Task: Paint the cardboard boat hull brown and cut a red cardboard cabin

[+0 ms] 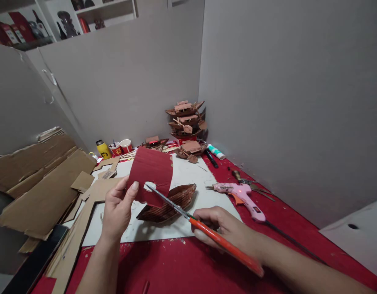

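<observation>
A dark red sheet (154, 169) with an oval hole near its lower left is pinched at its left edge by my left hand (118, 204). My right hand (222, 228) is closed round orange-handled scissors (207, 230). Their blades point up and left, with the tips at the hole in the sheet. Behind and below the sheet, a brown model boat hull (184, 198) lies on the white board (111, 228), partly hidden by the sheet and the blades.
Cardboard pieces (47, 183) are piled at the left. A pink glue gun (243, 196) and pliers (252, 183) lie at the right. Finished model boats (184, 108) are stacked by the back corner. Cups (125, 145) and a yellow bottle (103, 150) stand at the back left.
</observation>
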The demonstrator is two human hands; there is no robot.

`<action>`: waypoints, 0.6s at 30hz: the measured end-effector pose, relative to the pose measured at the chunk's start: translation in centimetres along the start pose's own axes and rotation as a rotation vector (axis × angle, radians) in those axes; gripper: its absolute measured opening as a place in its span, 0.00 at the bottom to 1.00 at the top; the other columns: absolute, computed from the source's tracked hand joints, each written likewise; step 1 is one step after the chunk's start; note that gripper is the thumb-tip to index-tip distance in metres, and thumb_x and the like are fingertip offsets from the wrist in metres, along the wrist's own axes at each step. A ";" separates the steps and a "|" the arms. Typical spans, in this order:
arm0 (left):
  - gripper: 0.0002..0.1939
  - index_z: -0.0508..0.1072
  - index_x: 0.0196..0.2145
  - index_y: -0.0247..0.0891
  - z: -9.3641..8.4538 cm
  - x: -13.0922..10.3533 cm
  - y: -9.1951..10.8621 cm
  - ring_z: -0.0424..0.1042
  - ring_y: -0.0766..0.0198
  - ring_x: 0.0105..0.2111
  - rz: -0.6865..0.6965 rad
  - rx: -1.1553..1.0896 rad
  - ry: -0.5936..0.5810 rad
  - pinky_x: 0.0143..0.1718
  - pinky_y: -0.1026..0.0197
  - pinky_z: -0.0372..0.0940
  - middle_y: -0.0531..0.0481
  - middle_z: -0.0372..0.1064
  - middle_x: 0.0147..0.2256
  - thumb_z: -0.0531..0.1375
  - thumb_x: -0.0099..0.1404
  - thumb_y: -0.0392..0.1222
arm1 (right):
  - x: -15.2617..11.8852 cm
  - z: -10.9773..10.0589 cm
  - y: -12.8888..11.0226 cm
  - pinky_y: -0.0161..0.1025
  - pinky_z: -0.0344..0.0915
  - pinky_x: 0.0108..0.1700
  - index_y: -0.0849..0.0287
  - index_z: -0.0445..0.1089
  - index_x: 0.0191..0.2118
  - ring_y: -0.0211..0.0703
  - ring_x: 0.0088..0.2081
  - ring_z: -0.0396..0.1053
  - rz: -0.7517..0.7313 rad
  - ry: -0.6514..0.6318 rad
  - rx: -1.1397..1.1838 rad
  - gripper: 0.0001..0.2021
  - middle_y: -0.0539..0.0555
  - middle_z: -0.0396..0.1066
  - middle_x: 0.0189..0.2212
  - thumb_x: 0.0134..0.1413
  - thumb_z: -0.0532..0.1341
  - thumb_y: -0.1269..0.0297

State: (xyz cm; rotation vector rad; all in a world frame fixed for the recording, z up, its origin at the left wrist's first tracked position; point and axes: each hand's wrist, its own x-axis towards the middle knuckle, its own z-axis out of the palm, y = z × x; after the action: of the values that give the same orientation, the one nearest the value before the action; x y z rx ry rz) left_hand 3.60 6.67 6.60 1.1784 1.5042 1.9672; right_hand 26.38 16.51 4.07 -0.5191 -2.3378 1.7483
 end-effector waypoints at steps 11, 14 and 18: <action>0.13 0.78 0.43 0.40 -0.1 0.0 0.1 0.74 0.62 0.36 -0.048 0.005 -0.092 0.37 0.64 0.69 0.47 0.77 0.40 0.65 0.60 0.45 | -0.2 0.4 0.4 0.30 0.47 0.19 0.57 0.54 0.23 0.29 0.18 0.51 -0.013 -0.025 0.125 0.20 0.44 0.54 0.17 0.55 0.58 0.49; 0.13 0.78 0.43 0.39 -0.1 0.0 0.1 0.74 0.62 0.36 -0.054 -0.013 -0.093 0.37 0.64 0.69 0.48 0.77 0.39 0.65 0.60 0.45 | -0.2 0.5 0.5 0.30 0.46 0.18 0.57 0.54 0.23 0.29 0.17 0.50 -0.017 -0.013 0.149 0.21 0.43 0.53 0.16 0.55 0.58 0.46; 0.12 0.78 0.43 0.41 -0.3 0.1 0.0 0.74 0.64 0.36 -0.053 -0.053 -0.125 0.37 0.66 0.68 0.49 0.77 0.39 0.64 0.62 0.42 | -0.2 0.5 0.7 0.30 0.46 0.18 0.57 0.56 0.22 0.29 0.17 0.49 -0.036 -0.013 0.137 0.21 0.43 0.52 0.15 0.54 0.58 0.47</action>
State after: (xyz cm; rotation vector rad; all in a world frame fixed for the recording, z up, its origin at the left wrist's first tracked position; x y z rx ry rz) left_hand 3.30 6.57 6.62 1.2027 1.3976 1.8517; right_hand 26.53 16.22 3.27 -0.4424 -2.2010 1.8833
